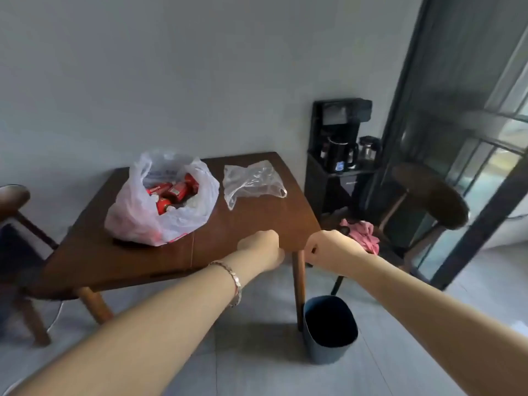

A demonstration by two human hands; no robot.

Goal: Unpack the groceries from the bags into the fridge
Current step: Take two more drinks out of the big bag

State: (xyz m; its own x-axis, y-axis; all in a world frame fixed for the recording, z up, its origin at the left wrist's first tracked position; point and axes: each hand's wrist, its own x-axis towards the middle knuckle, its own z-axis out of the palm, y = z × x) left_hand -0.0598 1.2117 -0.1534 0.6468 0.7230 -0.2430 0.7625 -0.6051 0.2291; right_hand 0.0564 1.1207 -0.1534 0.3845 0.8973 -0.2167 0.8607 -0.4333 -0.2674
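Your blue bin (330,330) stands on the floor by the table leg. Your left hand (261,247), with a bracelet (232,282) on its wrist, is curled in a fist over the table's near corner. Your right hand (328,250) is curled in a fist just past the edge. Nothing shows in either one. On the brown table (257,221) sits an open white bag (134,215) with red packs (175,192) inside. Their white writing is too blurry to read. A clear bag (251,180) lies beside it. A black kettle (341,155) stands behind.
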